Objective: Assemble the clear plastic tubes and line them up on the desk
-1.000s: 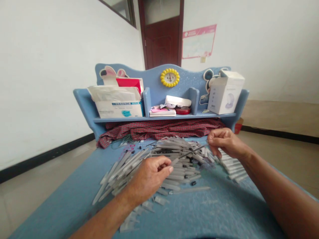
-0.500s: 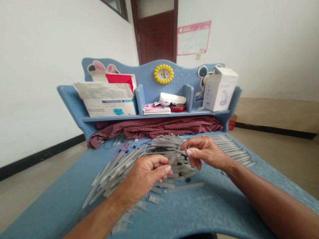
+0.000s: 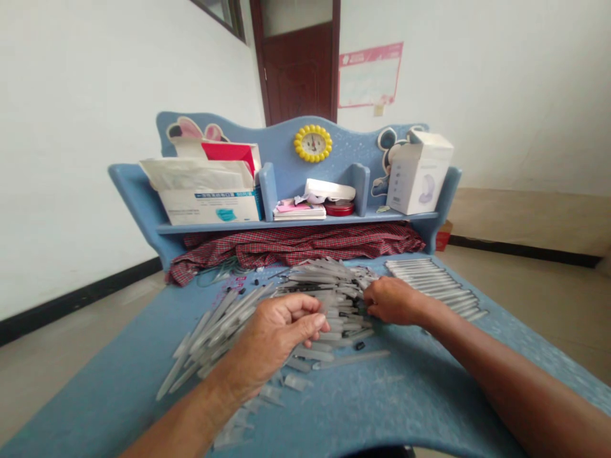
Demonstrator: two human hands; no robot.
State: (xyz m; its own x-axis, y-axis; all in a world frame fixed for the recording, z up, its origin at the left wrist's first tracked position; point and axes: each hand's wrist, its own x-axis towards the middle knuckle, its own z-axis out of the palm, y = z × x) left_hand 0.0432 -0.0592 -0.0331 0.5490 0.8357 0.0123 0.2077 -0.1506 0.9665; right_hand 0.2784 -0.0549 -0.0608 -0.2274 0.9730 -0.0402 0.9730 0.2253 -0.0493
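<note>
My left hand (image 3: pixel 286 323) hovers over the front of a heap of frosted pen barrels (image 3: pixel 317 275), thumb and fingers pinched on a translucent pen piece (image 3: pixel 327 301). Whether that piece is a cap or a barrel I cannot tell. At the heap's right side my right hand (image 3: pixel 392 301) reaches down with curled fingers; its fingertips are hidden, and so is anything between them. More pale barrels (image 3: pixel 210 340) fan out left of my left hand. Clear caps (image 3: pixel 296 381) lie scattered below it. A small black plug (image 3: pixel 359 346) sits beside a lone barrel (image 3: pixel 351 360).
A neat row of pens (image 3: pixel 432 286) lies on the blue desk (image 3: pixel 382 407) at the right. Behind the heap is a crumpled checked cloth (image 3: pixel 305 243) under a shelf (image 3: pixel 286 224). A mask box (image 3: pixel 210 205) and a white carton (image 3: pixel 420 175) stand on that shelf.
My right hand has moved slightly right and down, from near my left hand to the heap's right side, and its fingers have curled in. My left hand has barely moved.
</note>
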